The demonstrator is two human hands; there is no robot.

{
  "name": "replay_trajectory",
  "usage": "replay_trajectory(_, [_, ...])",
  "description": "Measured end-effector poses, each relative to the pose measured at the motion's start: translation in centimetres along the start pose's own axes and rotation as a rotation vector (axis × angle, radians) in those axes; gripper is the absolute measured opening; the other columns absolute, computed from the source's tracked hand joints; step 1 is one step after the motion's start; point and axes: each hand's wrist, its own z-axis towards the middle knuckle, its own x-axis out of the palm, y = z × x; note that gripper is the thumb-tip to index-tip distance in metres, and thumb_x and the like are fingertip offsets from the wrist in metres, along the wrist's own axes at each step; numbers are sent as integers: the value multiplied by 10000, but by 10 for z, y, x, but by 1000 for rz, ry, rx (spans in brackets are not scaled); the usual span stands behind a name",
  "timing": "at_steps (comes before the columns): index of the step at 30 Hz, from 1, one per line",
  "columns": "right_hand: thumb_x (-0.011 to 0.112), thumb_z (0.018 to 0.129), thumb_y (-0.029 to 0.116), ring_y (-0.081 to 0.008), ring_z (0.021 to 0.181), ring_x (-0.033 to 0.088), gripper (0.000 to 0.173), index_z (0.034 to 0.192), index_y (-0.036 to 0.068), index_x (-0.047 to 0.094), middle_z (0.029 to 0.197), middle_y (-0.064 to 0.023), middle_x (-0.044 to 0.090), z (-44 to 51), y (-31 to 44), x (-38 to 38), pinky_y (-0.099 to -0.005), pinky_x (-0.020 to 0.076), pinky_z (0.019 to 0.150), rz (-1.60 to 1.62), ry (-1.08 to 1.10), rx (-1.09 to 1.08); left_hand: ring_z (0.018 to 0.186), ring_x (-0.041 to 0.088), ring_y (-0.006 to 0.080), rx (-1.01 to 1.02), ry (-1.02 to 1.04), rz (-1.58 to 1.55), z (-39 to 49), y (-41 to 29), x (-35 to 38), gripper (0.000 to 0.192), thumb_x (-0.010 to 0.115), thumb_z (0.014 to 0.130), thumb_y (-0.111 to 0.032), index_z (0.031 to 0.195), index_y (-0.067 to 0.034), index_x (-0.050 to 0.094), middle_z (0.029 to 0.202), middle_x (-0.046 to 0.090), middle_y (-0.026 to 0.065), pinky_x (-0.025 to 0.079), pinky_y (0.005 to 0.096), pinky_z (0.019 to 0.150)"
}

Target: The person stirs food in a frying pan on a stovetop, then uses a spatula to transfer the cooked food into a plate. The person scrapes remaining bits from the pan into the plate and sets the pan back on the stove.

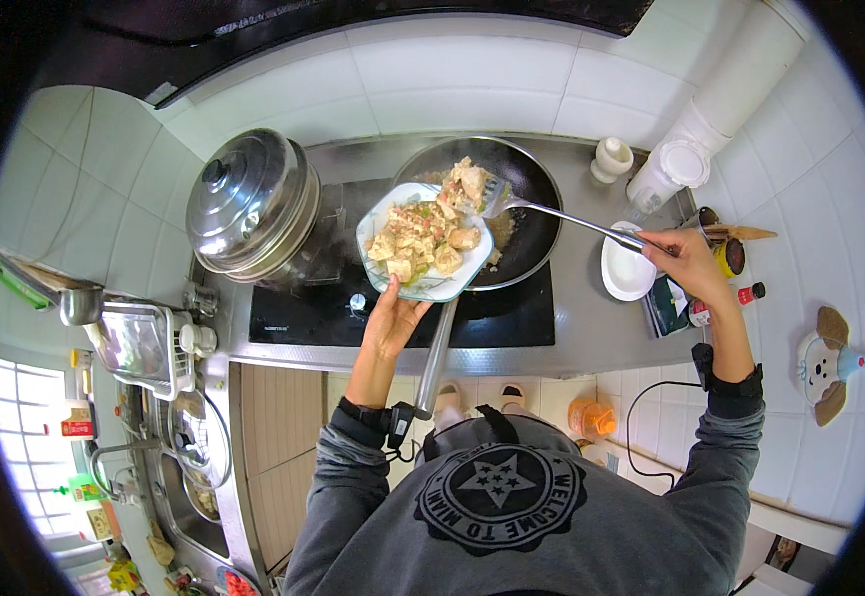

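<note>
My left hand (393, 320) grips the near rim of a white patterned plate (451, 287), its thumb over the edge. Tofu pieces (413, 242) with bits of green and pink fill much of that plate. In my right hand (689, 264) is the handle of a slotted metal spatula (581, 221). A heap of tofu (466, 185) rests on its blade, above the plate's far right edge. Below both sits a dark wok (533, 175), with some food and liquid visible inside; the plate hides part of it. The wok's metal handle (436, 357) points toward me.
A lidded steel steamer pot (253, 201) stands left on the black cooktop (313, 316). To the right are a white dish (626, 272), a mortar with pestle (611, 160) and seasoning jars (730, 257). The sink (194, 506) and a dish rack (141, 346) lie left.
</note>
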Motion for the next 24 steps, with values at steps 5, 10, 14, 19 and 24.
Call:
replay_trajectory(5, [685, 861, 142, -110, 617, 545, 262, 1091, 17, 698, 730, -90, 626, -19, 42, 4, -274, 416, 568, -150, -13, -51, 1319, 454, 266, -27, 33, 59, 3, -3, 6, 567, 529, 996, -344, 1455, -84, 321, 1455, 433, 107, 447, 451, 1057])
replay_trajectory(10, [701, 824, 167, -288, 653, 630, 266, 1085, 124, 723, 777, -111, 643, -39, 89, 10, -363, 452, 546, -582, -185, -304, 1284, 494, 257, -33, 20, 65, 4, -6, 4, 561, 544, 988, -357, 1439, -85, 351, 1424, 472, 100, 486, 429, 1012])
replay_trajectory(14, [697, 823, 178, -261, 595, 589, 292, 1114, 171, 718, 719, -66, 564, -50, 112, 8, -371, 440, 523, -738, -292, -337, 1278, 502, 258, -27, -2, 73, 2, -7, 0, 570, 556, 981, -361, 1437, -84, 355, 1419, 478, 102, 487, 435, 1014])
replay_trajectory(19, [691, 836, 185, -238, 557, 555, 294, 1128, 187, 716, 739, -39, 540, -50, 110, 20, -364, 423, 500, -762, -406, -497, 1299, 482, 268, -2, 2, 45, -1, -8, -2, 576, 569, 975, -347, 1437, -78, 352, 1435, 463, 112, 465, 453, 1046])
replay_trajectory(24, [705, 832, 193, -263, 559, 554, 299, 1130, 165, 713, 729, -76, 554, -41, 84, 17, -369, 431, 522, -651, -359, -393, 1310, 470, 281, 43, 55, -16, -1, -12, -3, 578, 573, 975, -325, 1441, -71, 344, 1447, 450, 122, 448, 457, 1064])
